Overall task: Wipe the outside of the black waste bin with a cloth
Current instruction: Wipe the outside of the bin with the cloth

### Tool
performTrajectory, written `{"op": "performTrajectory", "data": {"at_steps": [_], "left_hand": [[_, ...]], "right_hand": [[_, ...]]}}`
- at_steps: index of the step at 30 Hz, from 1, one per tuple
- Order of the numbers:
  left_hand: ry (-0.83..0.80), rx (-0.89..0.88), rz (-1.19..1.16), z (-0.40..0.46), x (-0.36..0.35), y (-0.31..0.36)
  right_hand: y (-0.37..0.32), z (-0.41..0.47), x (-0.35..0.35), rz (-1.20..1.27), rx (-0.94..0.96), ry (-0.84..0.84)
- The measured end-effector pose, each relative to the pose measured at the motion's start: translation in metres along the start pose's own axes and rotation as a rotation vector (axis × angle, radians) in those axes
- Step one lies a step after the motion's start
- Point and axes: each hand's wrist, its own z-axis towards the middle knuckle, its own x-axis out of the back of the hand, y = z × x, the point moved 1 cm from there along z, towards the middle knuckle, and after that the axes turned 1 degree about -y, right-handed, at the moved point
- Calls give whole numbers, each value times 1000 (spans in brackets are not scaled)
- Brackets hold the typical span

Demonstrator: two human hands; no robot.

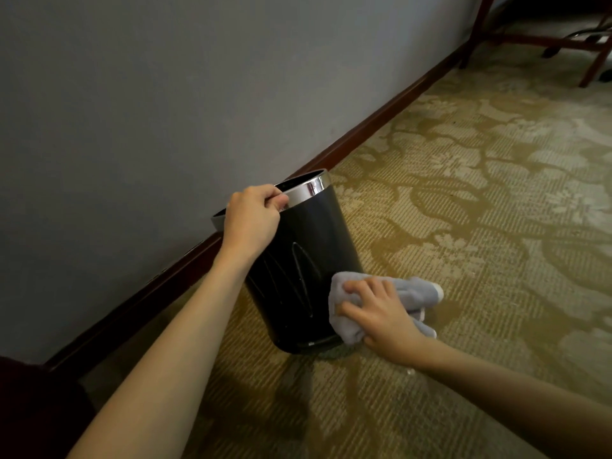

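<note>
A black waste bin (pixel 308 246) with a shiny chrome rim stands on the carpet close to the wall, leaning a little towards the wall. My left hand (pixel 253 217) grips the rim at its near side, fingers curled over the edge. My right hand (pixel 381 313) presses a grey cloth (pixel 414 291) against the bin's lower right side, near the base. The fingers spread over the bunched cloth, and part of it hangs out to the right over the carpet.
A grey wall (pixel 165 111) with a dark wooden skirting board (pixel 364 127) runs behind the bin. Patterned green and beige carpet (pixel 480 210) covers the floor to the right. Dark red wooden furniture legs (pixel 596 64) stand at the far top right.
</note>
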Motion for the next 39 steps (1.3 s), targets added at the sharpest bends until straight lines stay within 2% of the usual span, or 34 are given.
{"op": "performTrajectory", "data": {"at_steps": [4, 10, 12, 14, 17, 19, 23, 26, 32, 36, 39], "left_hand": [[31, 16, 4, 4, -1, 0], [39, 1, 28, 0, -2, 1], [48, 8, 33, 1, 1, 0], [47, 25, 30, 2, 6, -5], [35, 44, 34, 5, 12, -9], [36, 63, 32, 7, 16, -12], [24, 53, 31, 6, 15, -9], [-30, 4, 34, 1, 8, 0], [-304, -13, 176, 5, 37, -9], [-413, -13, -14, -5, 56, -36], [-409, -9, -21, -7, 56, -49]], "right_hand": [[11, 41, 27, 1, -75, 45], [18, 119, 59, 189, -275, 374], [10, 127, 58, 186, -328, 427], [-2, 118, 48, 151, -312, 413], [-13, 84, 26, 14, -157, 363], [-17, 51, 7, -59, -38, 298], [-15, 3, -11, -31, 85, 114], [-8, 5, -6, -86, 98, 76], [4, -2, -17, -107, 129, 77], [11, 0, -20, -130, 152, 83], [11, 0, -17, -142, 139, 76]]}}
